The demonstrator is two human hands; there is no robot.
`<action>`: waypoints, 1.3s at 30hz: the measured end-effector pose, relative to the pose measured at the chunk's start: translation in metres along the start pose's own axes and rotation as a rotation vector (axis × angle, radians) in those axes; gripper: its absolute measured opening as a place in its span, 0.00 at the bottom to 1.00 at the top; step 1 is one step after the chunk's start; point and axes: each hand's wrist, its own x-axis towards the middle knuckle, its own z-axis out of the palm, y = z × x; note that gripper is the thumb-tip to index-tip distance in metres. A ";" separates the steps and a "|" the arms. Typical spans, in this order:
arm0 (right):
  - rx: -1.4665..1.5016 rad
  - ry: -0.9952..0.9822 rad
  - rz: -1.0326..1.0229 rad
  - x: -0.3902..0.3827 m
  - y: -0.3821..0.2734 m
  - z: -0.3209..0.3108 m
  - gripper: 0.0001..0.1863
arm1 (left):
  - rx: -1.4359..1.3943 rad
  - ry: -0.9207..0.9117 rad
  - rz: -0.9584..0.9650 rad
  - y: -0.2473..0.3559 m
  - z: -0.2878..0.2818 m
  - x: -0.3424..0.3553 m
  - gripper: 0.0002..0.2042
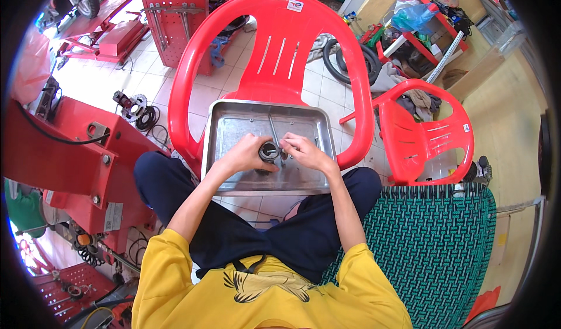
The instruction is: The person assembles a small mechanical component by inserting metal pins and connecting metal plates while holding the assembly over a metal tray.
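Note:
A dark, hollow cylindrical metal part [269,151] stands with its round opening facing up, and my left hand [248,154] is wrapped around it. Just to its right, my right hand [304,152] pinches a thin metal rod-like tool [273,126] whose shaft points away from me; its exact kind is unclear. Both hands are over a shallow rectangular metal tray [234,183], which rests on the seat of a red plastic armchair [274,60]. A few small metal bits, too small to name, lie in the tray.
A smaller red chair [429,139] stands to the right, beside a green woven seat [421,235]. Red machinery [82,153] fills the left side. A sprocket-like part [135,107] lies on the tiled floor, and a black tyre [350,66] sits behind the armchair.

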 end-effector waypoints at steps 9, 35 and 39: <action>-0.050 0.060 -0.106 -0.008 -0.010 -0.001 0.15 | 0.169 -0.058 0.026 0.005 -0.008 0.002 0.33; 0.038 0.314 -0.059 -0.025 -0.001 0.023 0.11 | 0.147 -0.156 0.048 0.008 -0.018 0.009 0.22; 0.084 0.180 -0.004 -0.015 0.001 -0.013 0.20 | 0.154 -0.192 0.042 0.005 -0.015 0.014 0.25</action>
